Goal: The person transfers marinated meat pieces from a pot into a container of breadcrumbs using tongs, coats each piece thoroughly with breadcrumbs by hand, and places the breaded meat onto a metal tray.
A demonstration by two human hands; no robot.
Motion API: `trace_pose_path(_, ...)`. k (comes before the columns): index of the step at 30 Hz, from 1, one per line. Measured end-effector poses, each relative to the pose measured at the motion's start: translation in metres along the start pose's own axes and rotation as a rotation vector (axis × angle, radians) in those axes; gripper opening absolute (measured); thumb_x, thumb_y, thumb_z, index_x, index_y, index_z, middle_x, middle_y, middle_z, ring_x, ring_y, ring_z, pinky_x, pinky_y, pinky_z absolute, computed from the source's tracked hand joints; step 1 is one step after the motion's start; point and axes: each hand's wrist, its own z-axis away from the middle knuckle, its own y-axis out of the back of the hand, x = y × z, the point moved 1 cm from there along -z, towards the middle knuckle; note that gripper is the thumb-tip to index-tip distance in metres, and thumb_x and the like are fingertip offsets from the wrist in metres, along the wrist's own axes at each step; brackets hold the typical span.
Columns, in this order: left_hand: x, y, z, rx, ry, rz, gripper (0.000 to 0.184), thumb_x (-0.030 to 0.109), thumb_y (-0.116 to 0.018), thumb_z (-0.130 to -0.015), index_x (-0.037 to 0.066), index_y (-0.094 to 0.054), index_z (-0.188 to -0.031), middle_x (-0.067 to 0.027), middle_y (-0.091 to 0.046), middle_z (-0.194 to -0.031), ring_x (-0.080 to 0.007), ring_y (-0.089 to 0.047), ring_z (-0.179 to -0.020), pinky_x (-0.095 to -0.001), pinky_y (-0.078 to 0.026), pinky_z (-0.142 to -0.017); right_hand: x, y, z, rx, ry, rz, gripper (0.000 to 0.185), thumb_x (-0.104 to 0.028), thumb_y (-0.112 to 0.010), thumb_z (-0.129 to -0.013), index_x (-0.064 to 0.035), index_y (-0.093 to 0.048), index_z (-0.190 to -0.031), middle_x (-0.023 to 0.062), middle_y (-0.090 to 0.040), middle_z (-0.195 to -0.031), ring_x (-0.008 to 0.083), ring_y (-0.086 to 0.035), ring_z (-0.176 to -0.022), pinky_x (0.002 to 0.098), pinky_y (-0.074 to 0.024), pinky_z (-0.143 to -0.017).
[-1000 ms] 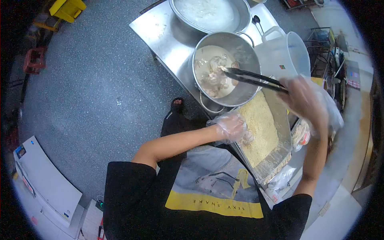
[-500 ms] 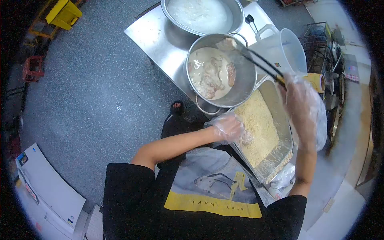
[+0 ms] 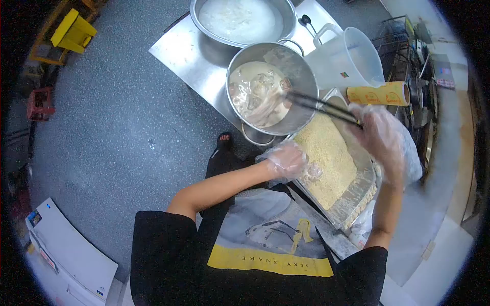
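Note:
My right hand (image 3: 378, 133), in a clear plastic glove, is closed around a pair of long dark chopsticks (image 3: 326, 108). Their blurred tips reach into a deep steel pot (image 3: 302, 76), against pieces of raw meat (image 3: 268, 108) in a milky liquid. My left hand (image 3: 287, 160), gloved too, has its fingers curled at the near-left rim of a metal tray (image 3: 341, 217). Pale yellow crumbs (image 3: 329, 153) fill the tray. A lightly coated lump (image 3: 313, 171) lies on the crumbs just right of my left hand.
A wide metal basin (image 3: 242, 20) of whitish liquid stands behind the pot on the steel table (image 3: 176, 53). Right of the pot are a clear plastic jug (image 3: 332, 64), black spoons (image 3: 306, 20) and a yellow roll (image 3: 377, 94). A white chest-like appliance (image 3: 71, 245) stands lower left.
The chopsticks have swung down from above the pot's far rim, where a piece of meat was at their tips, into the liquid. My left hand stays at the tray's rim.

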Motion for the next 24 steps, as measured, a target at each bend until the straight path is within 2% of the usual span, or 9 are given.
trace_pose_path(2, -0.001, -0.003, 0.001, 0.024, -0.022, -0.020, 0.015, 0.020, -0.068, -0.072, 0.006, -0.066, -0.074, -0.0164, -0.066, -0.067, -0.0329, -0.069, -0.064, -0.0471, -0.054, -0.059, 0.008, -0.009, -0.004, 0.241, -0.017, 0.183, 0.035, -0.033, -0.073, -0.088, -0.0075, -0.065, -0.110, 0.0116, -0.067, -0.090, 0.0312, -0.068, -0.085, 0.0439, -0.0546, -0.073)
trace_pose_path(3, -0.001, -0.004, 0.001, 0.053, -0.037, -0.035, 0.016, 0.021, -0.068, -0.072, 0.006, -0.066, -0.074, -0.0161, -0.066, -0.067, -0.0330, -0.068, -0.063, -0.0469, -0.054, -0.059, 0.002, -0.007, -0.005, 0.244, -0.029, 0.188, 0.035, -0.033, -0.073, -0.088, -0.0075, -0.065, -0.110, 0.0116, -0.067, -0.090, 0.0312, -0.068, -0.085, 0.0439, -0.0546, -0.073)
trace_pose_path(5, -0.004, -0.006, 0.000, 0.074, -0.049, -0.024, 0.016, 0.022, -0.069, -0.072, 0.006, -0.066, -0.073, -0.0154, -0.066, -0.067, -0.0329, -0.068, -0.063, -0.0468, -0.053, -0.058, -0.015, -0.005, -0.014, 0.038, -0.327, 0.167, 0.030, -0.023, -0.072, -0.089, -0.0083, -0.063, -0.113, 0.0152, -0.066, -0.087, 0.0349, -0.067, -0.088, 0.0476, -0.0530, -0.077)
trace_pose_path(11, 0.002, 0.001, -0.001, 0.017, 0.017, -0.052, 0.016, 0.024, -0.069, -0.075, 0.007, -0.066, -0.075, -0.0145, -0.067, -0.069, -0.0317, -0.068, -0.063, -0.0461, -0.055, -0.061, -0.065, 0.022, 0.008, -0.197, -0.325, -0.008, 0.026, -0.027, -0.071, -0.089, -0.0097, -0.064, -0.108, 0.0142, -0.065, -0.085, 0.0345, -0.067, -0.087, 0.0488, -0.0530, -0.074)
trace_pose_path(13, 0.001, -0.016, 0.004, 0.024, 0.010, -0.072, 0.016, 0.023, -0.069, -0.076, 0.008, -0.067, -0.075, -0.0146, -0.068, -0.070, -0.0310, -0.069, -0.063, -0.0459, -0.055, -0.062, -0.073, 0.027, 0.019, -0.334, -0.161, -0.020, 0.029, -0.029, -0.073, -0.087, -0.0111, -0.064, -0.108, 0.0115, -0.064, -0.084, 0.0321, -0.067, -0.085, 0.0465, -0.0531, -0.072)
trace_pose_path(15, -0.004, -0.037, 0.009, 0.270, 0.076, 0.030, 0.017, 0.024, -0.067, -0.080, 0.008, -0.070, -0.083, -0.0143, -0.070, -0.075, -0.0314, -0.070, -0.067, -0.0453, -0.057, -0.067, -0.097, 0.060, 0.018, -0.286, -0.243, -0.057, 0.033, -0.031, -0.075, -0.085, -0.0133, -0.066, -0.111, 0.0086, -0.064, -0.085, 0.0291, -0.067, -0.085, 0.0438, -0.0534, -0.072)
trace_pose_path(19, -0.009, -0.029, 0.006, 0.283, -0.006, 0.066, 0.021, 0.023, -0.064, -0.084, 0.008, -0.073, -0.095, -0.0133, -0.072, -0.091, -0.0344, -0.071, -0.078, -0.0445, -0.059, -0.071, -0.069, 0.080, 0.074, -0.391, -0.400, 0.135, 0.038, -0.030, -0.078, -0.081, -0.0168, -0.069, -0.115, 0.0063, -0.064, -0.091, 0.0274, -0.065, -0.089, 0.0417, -0.0518, -0.074)
trace_pose_path(21, -0.018, -0.052, 0.010, 0.091, 0.046, 0.098, 0.020, 0.024, -0.065, -0.085, 0.007, -0.071, -0.093, -0.0164, -0.071, -0.092, -0.0329, -0.071, -0.079, -0.0441, -0.059, -0.070, -0.069, 0.107, 0.106, -0.387, -0.524, 0.212, 0.043, -0.025, -0.079, -0.079, -0.0168, -0.069, -0.119, 0.0072, -0.064, -0.095, 0.0290, -0.064, -0.089, 0.0425, -0.0502, -0.075)
trace_pose_path(24, -0.004, -0.009, 0.006, -0.100, 0.064, -0.026, 0.017, 0.025, -0.065, -0.086, 0.009, -0.067, -0.085, -0.0155, -0.070, -0.084, -0.0298, -0.070, -0.071, -0.0444, -0.057, -0.063, -0.060, 0.140, 0.147, -0.412, -0.619, 0.202, 0.049, -0.019, -0.081, -0.077, -0.0167, -0.067, -0.124, 0.0082, -0.063, -0.096, 0.0311, -0.062, -0.088, 0.0441, -0.0488, -0.075)
